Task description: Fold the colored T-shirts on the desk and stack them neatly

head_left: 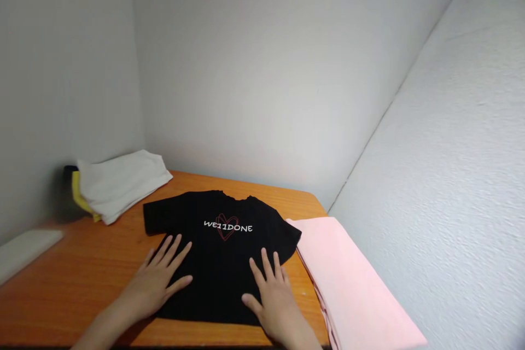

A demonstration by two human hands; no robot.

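Readable text: one line, "WE11DONE" (228, 226), all capitals with two 1s mid-word, white print across the chest of the black T-shirt (219, 273). First couple of letters stylized, harder to make out than the clear "DONE" end. Sign: a heart (227, 234) in thin red sketchy outline, same chest spot, lettering running across it. Text reads left to right, upright from the camera side.

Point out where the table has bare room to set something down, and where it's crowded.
The table shows its widest bare patch between the white object, white cloth, black T-shirt and left hand; a narrower strip lies between collar and back wall. The right side is crowded: sleeve and pink cloth meet.
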